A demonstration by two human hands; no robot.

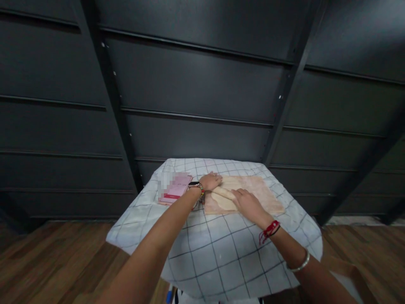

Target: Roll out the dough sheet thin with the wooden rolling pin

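Observation:
A pale rolling pin (pixel 224 193) lies slantwise across a flat sheet of dough (pixel 222 203) on a floured wooden board (pixel 267 195). My left hand (pixel 211 181) is on the pin's far-left end, fingers over it and pointing right. At the near-right end my right hand (pixel 248 205) grips the pin, with the fingers bent over the wood. Dough shows on both sides of the pin. Part of each pin end is hidden under my hands.
Left of the board lies a pink booklet or packet (pixel 176 189), partly blurred out. Beneath everything is a white checked tablecloth (pixel 218 253) over a small table. Dark panels (pixel 196 80) rise behind it. An open box (pixel 348 274) stands on the floor at lower right.

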